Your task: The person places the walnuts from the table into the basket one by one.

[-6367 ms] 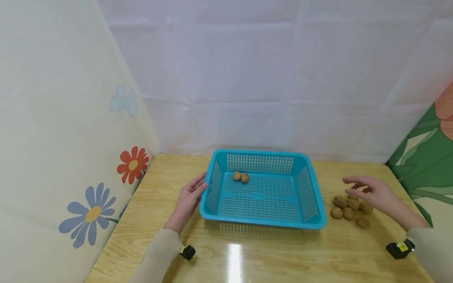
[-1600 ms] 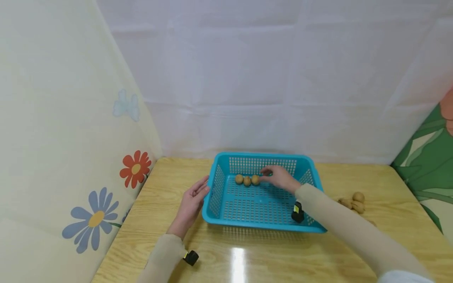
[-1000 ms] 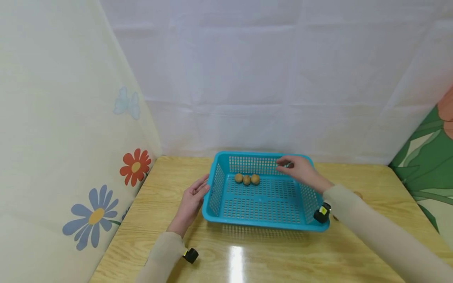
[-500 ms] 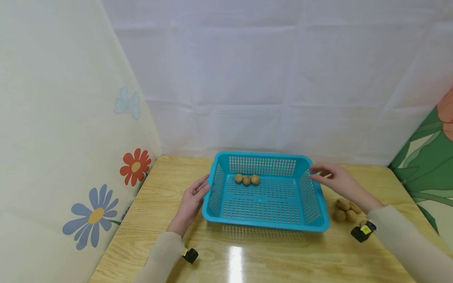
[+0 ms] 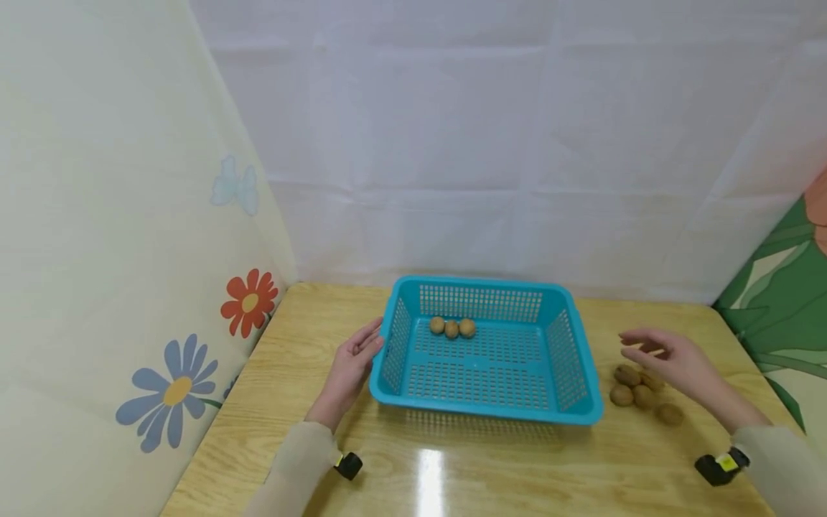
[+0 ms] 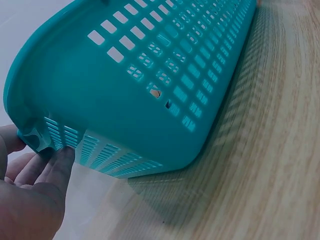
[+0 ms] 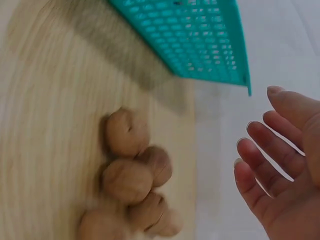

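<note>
Right grip point(image 5: 678, 362) rightward, palm point(image 7: 295, 212) wrist-view only.

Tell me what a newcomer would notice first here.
Probably the blue basket, central in the head view, with three walnuts lined up inside and the left hand at its left rim. Next, the loose walnuts on the table to its right, near the empty right hand. Then the red flower on the left wall.

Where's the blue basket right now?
Head view: the blue basket sits mid-table, left hand at its left rim, loose walnuts on the table to its right.
</note>
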`<control>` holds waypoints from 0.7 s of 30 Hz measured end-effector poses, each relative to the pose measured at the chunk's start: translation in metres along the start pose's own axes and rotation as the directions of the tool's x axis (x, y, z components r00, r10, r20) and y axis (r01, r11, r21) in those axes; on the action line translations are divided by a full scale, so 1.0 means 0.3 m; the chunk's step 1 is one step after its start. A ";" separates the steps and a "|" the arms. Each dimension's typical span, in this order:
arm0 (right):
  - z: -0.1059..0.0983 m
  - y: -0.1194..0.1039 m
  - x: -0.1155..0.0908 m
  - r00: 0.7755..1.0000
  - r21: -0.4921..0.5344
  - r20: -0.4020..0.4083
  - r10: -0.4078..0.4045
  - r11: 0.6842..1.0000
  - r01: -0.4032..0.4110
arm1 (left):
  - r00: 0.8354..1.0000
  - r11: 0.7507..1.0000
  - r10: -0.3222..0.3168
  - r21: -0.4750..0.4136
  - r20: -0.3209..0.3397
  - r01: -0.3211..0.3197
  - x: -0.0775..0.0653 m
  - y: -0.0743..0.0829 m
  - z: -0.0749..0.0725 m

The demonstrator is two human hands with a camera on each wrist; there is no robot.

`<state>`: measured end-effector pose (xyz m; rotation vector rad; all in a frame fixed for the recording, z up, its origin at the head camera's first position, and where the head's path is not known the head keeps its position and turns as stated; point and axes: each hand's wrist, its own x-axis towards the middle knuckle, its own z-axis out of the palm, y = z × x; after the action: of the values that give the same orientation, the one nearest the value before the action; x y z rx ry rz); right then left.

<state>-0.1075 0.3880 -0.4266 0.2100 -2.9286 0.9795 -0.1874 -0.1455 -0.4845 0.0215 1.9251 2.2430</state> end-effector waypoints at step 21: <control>0.050 0.318 -0.249 0.996 -0.090 -0.041 -0.078 0.993 0.074 | 1.000 1.000 -0.006 0.011 -0.007 0.006 0.007 -0.004 -0.002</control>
<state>-0.0472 0.4628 -0.5018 0.2890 -2.8918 0.8310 -0.1893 -0.1458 -0.4858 0.0100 1.9381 2.2317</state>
